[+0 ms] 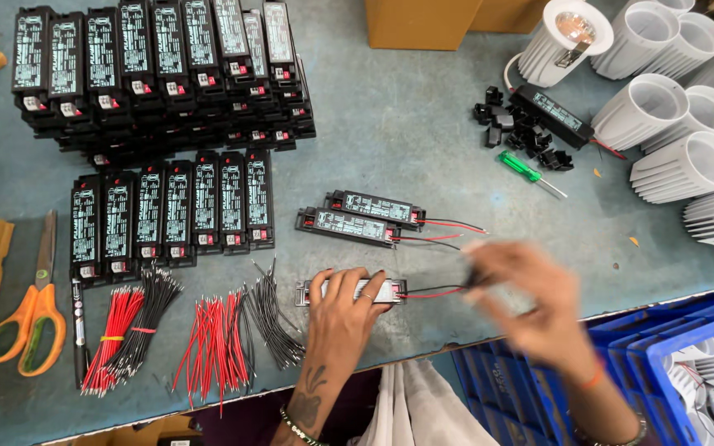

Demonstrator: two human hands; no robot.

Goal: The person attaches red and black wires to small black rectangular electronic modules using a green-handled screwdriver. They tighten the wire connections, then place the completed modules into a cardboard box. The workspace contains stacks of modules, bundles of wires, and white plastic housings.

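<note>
Driver [363, 291] is pinned flat at table [406, 124] front edge by left hand [342, 318]. Its wires [433, 291] are pinched by blurred right hand [539, 306]. Wiring step judged underway; next calls for seating leads squarely.

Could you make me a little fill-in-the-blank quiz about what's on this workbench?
1. The left hand presses down a black box with red and ___ wires.
2. The scissors have ___ handles.
3. The screwdriver has a ___ handle.
4. The crate beside the blurred right hand is ___.

Missing words: black; orange; green; blue
</note>
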